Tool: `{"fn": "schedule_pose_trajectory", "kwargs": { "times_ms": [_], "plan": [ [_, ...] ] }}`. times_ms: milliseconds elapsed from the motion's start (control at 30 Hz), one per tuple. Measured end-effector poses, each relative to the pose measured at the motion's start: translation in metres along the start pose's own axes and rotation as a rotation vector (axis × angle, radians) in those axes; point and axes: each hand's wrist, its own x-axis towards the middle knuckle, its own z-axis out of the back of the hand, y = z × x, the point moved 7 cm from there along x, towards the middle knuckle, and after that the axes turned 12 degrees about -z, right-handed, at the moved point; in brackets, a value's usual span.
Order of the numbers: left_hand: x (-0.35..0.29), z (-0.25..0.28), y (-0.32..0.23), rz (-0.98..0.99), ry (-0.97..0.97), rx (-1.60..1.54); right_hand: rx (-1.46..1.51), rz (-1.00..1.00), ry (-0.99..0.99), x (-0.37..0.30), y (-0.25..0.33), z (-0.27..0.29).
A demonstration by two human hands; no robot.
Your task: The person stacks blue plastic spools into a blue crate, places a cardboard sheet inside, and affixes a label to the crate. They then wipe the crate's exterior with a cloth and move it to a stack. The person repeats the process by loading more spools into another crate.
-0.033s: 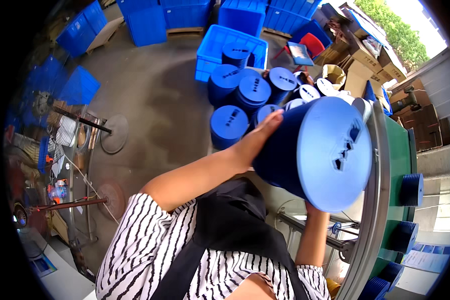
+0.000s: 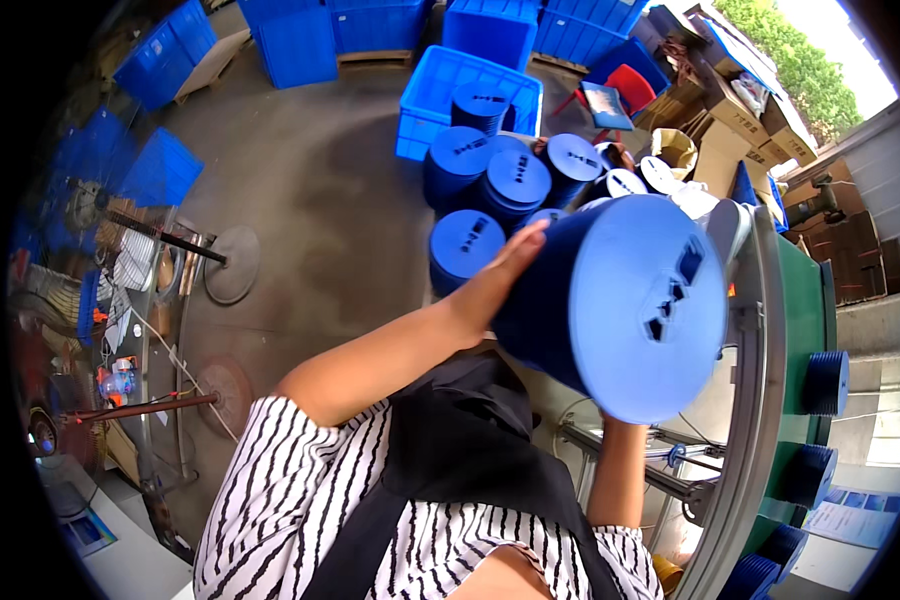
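Observation:
Between my two hands, a thick stack of blue round discs [image 2: 650,310] is tilted, its flat end face toward me. Several angular slots are cut through that face. My left hand [image 2: 505,275] presses against the far left side of the stack, thumb uppermost, the other fingers mostly hidden. Under the near lower edge, my right hand [image 2: 618,425] supports it; only the wrist and forearm show, and the stack covers the fingers. Several similar stacks, such as a blue disc stack [image 2: 467,245], stand upright beyond my left hand.
A green conveyor belt [image 2: 795,320] with a metal side rail [image 2: 755,400] runs along the right, carrying several small blue disc stacks [image 2: 827,383]. Ahead stands a blue crate [image 2: 425,100], near a red chair [image 2: 630,90] and cardboard boxes [image 2: 750,125]. A pedestal fan [image 2: 235,265] is at left.
The held stack has shifted slightly left, with both hands still on it. The background sits a little farther right in the picture.

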Motion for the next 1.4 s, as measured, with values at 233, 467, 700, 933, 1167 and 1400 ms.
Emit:
{"fn": "schedule_pose_trajectory", "kwargs": {
  "times_ms": [233, 467, 700, 933, 1167, 1400],
  "plan": [
    [-0.105, 0.168, -0.066, -0.305, 0.007, 0.390, -0.035, -0.395, -0.209, 0.089, -0.215, -0.080],
    [-0.154, 0.291, 0.048, -0.039, -0.178, 0.421, -0.054, -0.615, -0.410, 0.087, -0.344, -0.016],
    [-0.121, 0.320, 0.238, 0.074, -0.222, -0.060, -0.132, -0.640, -0.659, 0.095, -0.368, 0.122],
    [-0.060, 0.351, 0.388, 0.051, -0.306, -0.019, -0.212, -0.571, -0.726, 0.158, -0.363, 0.239],
    [-0.039, 0.352, 0.432, 0.088, -0.388, -0.012, -0.233, -0.544, -0.717, 0.193, -0.363, 0.300],
    [-0.046, 0.398, 0.494, 0.131, -0.528, -0.322, -0.283, -0.543, -0.627, 0.231, -0.362, 0.303]
  ]
}}
